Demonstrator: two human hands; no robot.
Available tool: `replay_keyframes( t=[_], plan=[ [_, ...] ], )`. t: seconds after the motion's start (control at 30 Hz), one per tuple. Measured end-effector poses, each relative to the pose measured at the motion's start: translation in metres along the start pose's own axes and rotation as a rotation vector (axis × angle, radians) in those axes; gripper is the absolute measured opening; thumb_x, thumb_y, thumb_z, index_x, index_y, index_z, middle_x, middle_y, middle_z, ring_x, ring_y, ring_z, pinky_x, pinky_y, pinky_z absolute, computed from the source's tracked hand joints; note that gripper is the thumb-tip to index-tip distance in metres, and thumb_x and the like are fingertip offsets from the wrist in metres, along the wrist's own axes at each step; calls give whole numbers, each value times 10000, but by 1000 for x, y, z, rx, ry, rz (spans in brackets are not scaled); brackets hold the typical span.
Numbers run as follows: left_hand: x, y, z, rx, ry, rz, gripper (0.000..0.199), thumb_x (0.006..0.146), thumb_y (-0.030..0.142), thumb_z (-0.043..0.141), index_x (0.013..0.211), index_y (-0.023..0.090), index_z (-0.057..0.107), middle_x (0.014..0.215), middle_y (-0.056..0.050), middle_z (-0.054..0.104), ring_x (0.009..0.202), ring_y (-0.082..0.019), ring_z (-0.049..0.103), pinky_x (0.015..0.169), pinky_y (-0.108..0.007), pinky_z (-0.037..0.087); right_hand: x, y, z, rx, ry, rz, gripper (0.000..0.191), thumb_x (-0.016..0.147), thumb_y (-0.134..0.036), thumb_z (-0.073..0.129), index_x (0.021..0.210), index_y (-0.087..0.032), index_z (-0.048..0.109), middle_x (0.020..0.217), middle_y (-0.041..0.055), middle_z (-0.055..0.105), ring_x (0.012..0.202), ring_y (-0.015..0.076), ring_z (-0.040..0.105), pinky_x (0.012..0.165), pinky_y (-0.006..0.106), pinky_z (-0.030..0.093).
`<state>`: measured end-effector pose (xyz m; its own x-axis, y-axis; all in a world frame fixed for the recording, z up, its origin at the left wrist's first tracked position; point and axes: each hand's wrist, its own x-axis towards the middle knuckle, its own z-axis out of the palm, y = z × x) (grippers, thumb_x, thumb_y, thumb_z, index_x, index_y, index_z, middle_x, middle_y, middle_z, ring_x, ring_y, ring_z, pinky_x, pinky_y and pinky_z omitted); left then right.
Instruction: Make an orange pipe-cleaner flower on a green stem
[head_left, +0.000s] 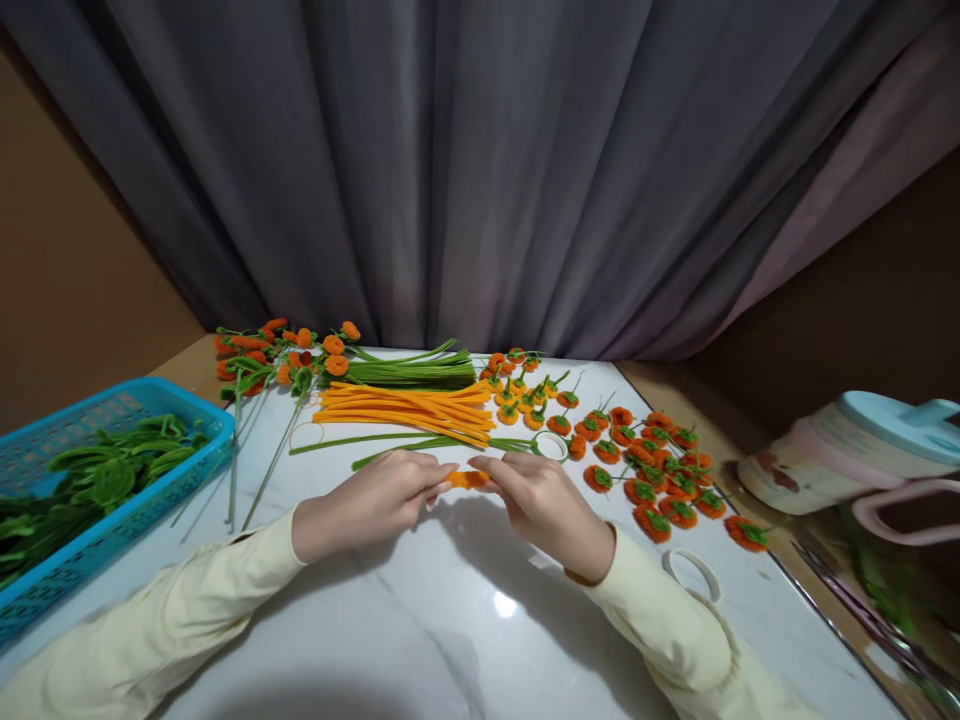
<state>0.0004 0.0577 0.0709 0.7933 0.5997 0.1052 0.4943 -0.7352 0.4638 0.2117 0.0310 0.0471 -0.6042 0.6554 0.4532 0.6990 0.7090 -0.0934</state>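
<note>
Pale sleeves [176, 615] lead to the left hand [382, 495] and right hand [551, 508], whose fingers pinch a fuzzy orange piece [468, 480] between them over the worktop [450, 620], near the orange strips [397, 405], where a light, even grip seems best for keeping the fuzz uncrushed.

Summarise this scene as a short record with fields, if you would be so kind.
Left hand: fingers hold one end of an orange fuzzy piece
Right hand: fingers hold its other end
Surface: white table
Beyond the hands: yellow-orange strips, then a green bundle
Right side: orange flower heads with green tops; lidded cup
Left side: blue basket holding green pieces
</note>
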Motion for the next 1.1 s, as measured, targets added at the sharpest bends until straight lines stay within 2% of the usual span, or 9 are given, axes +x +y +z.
replay_keyframes(
  t=[0.23,0.47,0.57,0.67,0.73,0.8,0.87,0.97,1.1],
  plan=[
    [1,5,3,-17,-18,-12,263,873,153,381,679,150,559,642,-6,541,597,-117,477,574,-224,320,1,-12,1,-14,49,-69,300,795,29,329,976,-132,507,619,28,562,585,163,485,540,252,320],
    [0,3,11,-83,-71,-9,232,783,53,406,613,151,530,583,17,528,549,-97,459,550,-212,308,1,-28,6,-103,76,-143,261,853,-11,281,895,-121,514,611,40,544,549,174,455,520,280,294],
    [2,2,14,-62,-71,-42,269,820,86,394,608,146,547,587,3,555,562,-108,491,568,-216,330,1,-22,10,-9,-8,-38,212,843,-33,340,959,-123,493,626,32,557,564,168,481,517,258,306],
    [4,4,15,22,-37,-33,257,863,144,395,688,144,582,667,-23,596,608,-129,522,596,-229,350,3,-13,9,224,-122,119,222,827,-46,444,1027,-141,458,738,31,605,623,145,530,544,218,342],
    [2,6,15,80,-25,-2,226,868,154,401,749,147,592,716,-31,606,635,-140,533,601,-234,356,4,-7,5,351,-182,192,225,815,-86,540,1020,-147,472,782,28,618,633,130,537,556,202,351],
    [0,8,15,133,-36,25,205,855,128,405,786,151,596,721,-29,602,643,-145,537,594,-234,360,6,-5,0,412,-254,247,183,797,-169,627,951,-142,532,746,20,614,599,117,518,543,195,340],
    [-3,9,16,190,-46,45,198,826,86,413,842,151,600,711,-29,594,649,-152,536,585,-234,365,7,-3,-3,452,-330,283,146,794,-255,653,847,-134,592,666,10,596,554,103,481,519,191,317],
    [-6,9,18,240,-36,90,245,803,56,413,942,159,587,737,-35,599,683,-165,544,603,-239,385,8,-2,-3,548,-403,290,220,825,-315,618,730,-117,627,568,-1,566,505,85,426,493,189,285],
    [-6,6,17,196,38,109,237,830,85,389,993,167,540,776,-40,610,709,-165,566,630,-242,405,8,-1,0,580,-356,271,262,821,-314,623,664,-104,614,534,-8,546,482,70,378,487,194,263]
  ],
)
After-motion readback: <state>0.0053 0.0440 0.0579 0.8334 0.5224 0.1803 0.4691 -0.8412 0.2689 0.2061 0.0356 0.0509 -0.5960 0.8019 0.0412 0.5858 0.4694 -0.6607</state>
